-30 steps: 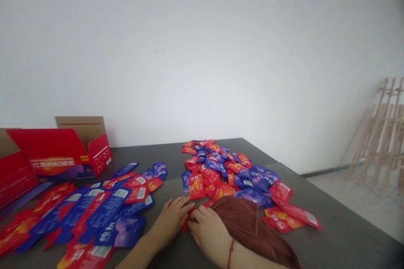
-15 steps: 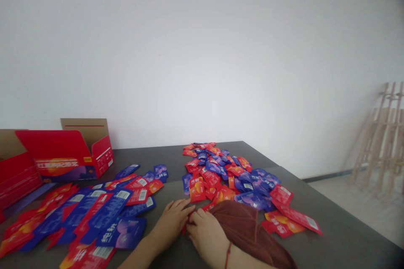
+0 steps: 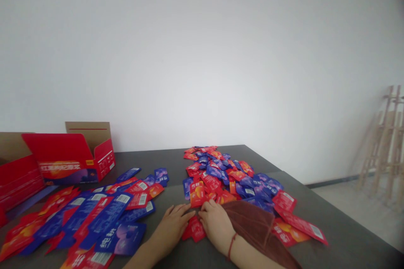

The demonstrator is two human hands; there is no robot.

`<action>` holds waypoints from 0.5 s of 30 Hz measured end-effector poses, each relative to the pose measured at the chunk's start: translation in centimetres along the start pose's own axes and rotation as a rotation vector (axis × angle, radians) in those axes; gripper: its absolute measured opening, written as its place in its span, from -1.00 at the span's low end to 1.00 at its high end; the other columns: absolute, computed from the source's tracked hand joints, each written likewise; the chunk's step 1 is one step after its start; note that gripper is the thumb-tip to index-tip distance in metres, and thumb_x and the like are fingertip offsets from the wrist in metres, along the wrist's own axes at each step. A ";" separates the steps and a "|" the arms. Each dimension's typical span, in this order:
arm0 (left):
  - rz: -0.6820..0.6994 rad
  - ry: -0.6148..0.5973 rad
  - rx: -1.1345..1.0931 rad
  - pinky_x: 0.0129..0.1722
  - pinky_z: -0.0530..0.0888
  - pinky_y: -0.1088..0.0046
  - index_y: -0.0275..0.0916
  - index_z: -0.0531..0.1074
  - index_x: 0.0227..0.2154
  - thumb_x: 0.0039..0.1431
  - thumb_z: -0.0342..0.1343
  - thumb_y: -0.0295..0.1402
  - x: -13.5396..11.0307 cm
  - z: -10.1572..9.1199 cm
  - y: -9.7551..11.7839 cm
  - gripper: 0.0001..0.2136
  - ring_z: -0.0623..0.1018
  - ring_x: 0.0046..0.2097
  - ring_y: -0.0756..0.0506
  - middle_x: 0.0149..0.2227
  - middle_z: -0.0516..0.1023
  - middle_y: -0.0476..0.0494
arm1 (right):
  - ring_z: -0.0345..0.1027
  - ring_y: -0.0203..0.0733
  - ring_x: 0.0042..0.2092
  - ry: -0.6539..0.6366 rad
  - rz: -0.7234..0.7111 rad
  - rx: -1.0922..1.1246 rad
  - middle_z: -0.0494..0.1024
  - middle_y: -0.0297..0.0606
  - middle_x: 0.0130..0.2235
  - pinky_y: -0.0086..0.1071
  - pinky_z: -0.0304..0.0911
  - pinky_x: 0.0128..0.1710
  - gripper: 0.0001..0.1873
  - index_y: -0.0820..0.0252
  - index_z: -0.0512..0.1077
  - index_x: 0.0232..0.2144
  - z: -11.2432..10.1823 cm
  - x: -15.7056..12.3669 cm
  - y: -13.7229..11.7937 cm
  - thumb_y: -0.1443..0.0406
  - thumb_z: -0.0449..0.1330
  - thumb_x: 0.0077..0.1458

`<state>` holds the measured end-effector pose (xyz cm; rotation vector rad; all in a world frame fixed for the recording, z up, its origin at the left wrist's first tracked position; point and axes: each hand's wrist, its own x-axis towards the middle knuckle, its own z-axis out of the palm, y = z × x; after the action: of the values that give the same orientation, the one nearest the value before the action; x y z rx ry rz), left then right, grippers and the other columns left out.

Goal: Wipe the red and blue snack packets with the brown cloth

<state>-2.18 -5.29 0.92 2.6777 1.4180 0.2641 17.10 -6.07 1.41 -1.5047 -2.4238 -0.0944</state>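
Observation:
Between my hands on the dark table lie a couple of red sachets (image 3: 197, 229), overlapping. My left hand (image 3: 172, 225) rests at their left side, fingers stretched out and slightly apart, the fingertips by the upper edge. From the right, my right hand (image 3: 217, 222) reaches in with bent, parted fingers. Its fingertips touch or nearly touch the sachets' right edge; the thumb is partly hidden. Just beyond the fingertips stands out another red sachet (image 3: 197, 194) with an orange fruit print, at the near end of a mixed pile of red and blue sachets (image 3: 217, 171).
Left of my hands, red and blue sachets (image 3: 107, 214) lie fanned out. Behind them stand an open red carton (image 3: 67, 166) and another red box (image 3: 19, 180) at the edge. A brown cloth (image 3: 249, 218) lies under my right forearm. Wooden frames (image 3: 385, 147) lean against the wall.
My right hand has shifted right and slightly up, away from the left hand. The red sachets between the hands, mostly covered before, now show. The whole view has tilted slightly.

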 end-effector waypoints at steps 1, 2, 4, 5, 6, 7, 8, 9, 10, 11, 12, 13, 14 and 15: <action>-0.004 -0.006 0.002 0.19 0.14 0.11 0.02 0.34 0.11 0.21 -0.12 -0.53 0.0 0.0 0.1 -0.54 0.26 0.23 -0.13 0.21 0.30 -0.05 | 0.28 -0.14 -0.11 -0.001 -0.044 0.020 0.50 -0.29 -0.21 -0.31 0.18 -0.12 -0.83 0.13 0.52 -0.29 0.1 -0.5 -0.2 0.34 0.11 0.20; -0.008 -0.013 0.006 0.19 0.15 0.11 0.02 0.33 0.11 0.21 -0.12 -0.53 0.0 -0.1 0.1 -0.54 0.25 0.23 -0.13 0.22 0.30 -0.04 | 0.27 -0.14 -0.11 0.002 -0.087 0.045 0.50 -0.31 -0.19 -0.31 0.18 -0.11 -0.85 0.11 0.51 -0.27 0.2 -1.2 -0.3 0.33 0.12 0.20; -0.015 -0.023 0.013 0.20 0.15 0.12 0.02 0.33 0.12 0.21 -0.10 -0.53 0.1 -0.1 0.1 -0.54 0.25 0.23 -0.13 0.23 0.28 -0.04 | 0.25 -0.15 -0.10 0.011 -0.150 0.100 0.48 -0.35 -0.16 -0.31 0.17 -0.08 -0.87 0.07 0.48 -0.22 0.1 -3.0 0.2 0.32 0.15 0.17; -0.016 -0.022 0.016 0.20 0.15 0.12 0.02 0.33 0.12 0.21 -0.10 -0.52 0.0 -0.1 0.0 -0.54 0.24 0.24 -0.13 0.23 0.28 -0.05 | 0.25 -0.15 -0.09 0.017 -0.160 0.126 0.47 -0.36 -0.14 -0.31 0.16 -0.07 -0.85 0.05 0.48 -0.20 -0.1 -3.9 0.7 0.32 0.18 0.15; -0.013 -0.015 0.016 0.20 0.15 0.12 0.01 0.33 0.11 0.21 -0.09 -0.52 0.0 -0.1 -0.1 -0.55 0.24 0.23 -0.13 0.23 0.28 -0.05 | 0.25 -0.16 -0.08 0.025 -0.158 0.151 0.47 -0.37 -0.12 -0.32 0.16 -0.05 -0.83 0.04 0.47 -0.19 -0.3 -4.8 1.2 0.33 0.19 0.14; -0.003 0.000 0.012 0.20 0.16 0.13 0.00 0.34 0.11 0.22 -0.09 -0.51 -0.1 0.0 -0.3 -0.56 0.25 0.23 -0.13 0.22 0.29 -0.06 | 0.25 -0.16 -0.07 0.034 -0.146 0.175 0.46 -0.37 -0.11 -0.33 0.16 -0.05 -0.81 0.03 0.47 -0.18 -0.5 -5.6 1.8 0.35 0.19 0.13; 0.012 0.025 0.005 0.19 0.17 0.13 0.00 0.35 0.09 0.22 -0.09 -0.51 -0.2 0.1 -0.5 -0.57 0.26 0.22 -0.14 0.21 0.31 -0.06 | 0.25 -0.17 -0.07 0.049 -0.127 0.200 0.46 -0.36 -0.11 -0.33 0.16 -0.05 -0.79 0.03 0.47 -0.17 -0.7 -6.2 2.3 0.37 0.18 0.13; 0.031 0.059 -0.005 0.19 0.19 0.14 -0.01 0.36 0.08 0.21 -0.09 -0.52 -0.3 0.2 -0.6 -0.57 0.28 0.21 -0.13 0.20 0.32 -0.06 | 0.26 -0.18 -0.08 0.070 -0.106 0.230 0.46 -0.35 -0.12 -0.35 0.17 -0.06 -0.78 0.03 0.48 -0.17 -0.9 -6.6 2.8 0.39 0.16 0.14; 0.050 0.103 -0.017 0.19 0.20 0.15 -0.02 0.37 0.07 0.21 -0.09 -0.53 -0.4 0.3 -0.7 -0.58 0.30 0.20 -0.13 0.19 0.33 -0.06 | 0.27 -0.19 -0.10 0.095 -0.084 0.263 0.46 -0.35 -0.13 -0.36 0.18 -0.07 -0.76 0.03 0.48 -0.17 -1.1 -6.8 3.2 0.40 0.14 0.16; 0.065 0.149 -0.032 0.18 0.22 0.16 -0.04 0.37 0.06 0.20 -0.09 -0.54 -0.4 0.4 -0.6 -0.58 0.32 0.18 -0.13 0.17 0.35 -0.07 | 0.28 -0.21 -0.11 0.121 -0.066 0.298 0.47 -0.34 -0.14 -0.37 0.18 -0.08 -0.75 0.02 0.49 -0.16 -1.3 -7.0 3.4 0.41 0.12 0.17; 0.072 0.190 -0.049 0.18 0.23 0.18 -0.06 0.37 0.05 0.20 -0.08 -0.54 -0.3 0.6 -0.4 -0.59 0.34 0.17 -0.13 0.16 0.37 -0.09 | 0.28 -0.21 -0.12 0.146 -0.053 0.334 0.47 -0.34 -0.15 -0.38 0.19 -0.09 -0.75 0.02 0.49 -0.16 -1.4 -7.0 3.5 0.41 0.11 0.18; 0.073 0.216 -0.068 0.17 0.25 0.19 -0.08 0.37 0.06 0.20 -0.07 -0.52 -0.2 0.7 0.1 -0.60 0.35 0.16 -0.13 0.15 0.38 -0.10 | 0.29 -0.22 -0.12 0.168 -0.048 0.370 0.48 -0.33 -0.16 -0.38 0.20 -0.09 -0.75 0.03 0.50 -0.16 -1.6 -6.9 3.6 0.40 0.10 0.19; 0.068 0.220 -0.087 0.16 0.27 0.20 -0.10 0.35 0.06 0.20 -0.05 -0.49 0.0 0.8 0.7 -0.62 0.36 0.15 -0.14 0.14 0.39 -0.12 | 0.30 -0.22 -0.13 0.186 -0.048 0.406 0.48 -0.32 -0.16 -0.38 0.20 -0.10 -0.75 0.03 0.50 -0.16 -1.7 -6.9 3.6 0.40 0.09 0.20; 0.065 0.202 -0.101 0.15 0.28 0.20 -0.12 0.33 0.08 0.20 0.00 -0.44 0.2 0.9 1.5 -0.62 0.36 0.15 -0.16 0.14 0.39 -0.14 | 0.30 -0.22 -0.12 0.201 -0.052 0.441 0.48 -0.31 -0.16 -0.39 0.21 -0.10 -0.75 0.04 0.51 -0.16 -1.9 -6.8 3.6 0.39 0.09 0.20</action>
<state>-0.67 -5.98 0.32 2.6807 1.3280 0.6108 23.46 -10.72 0.98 -1.1737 -2.1436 0.2511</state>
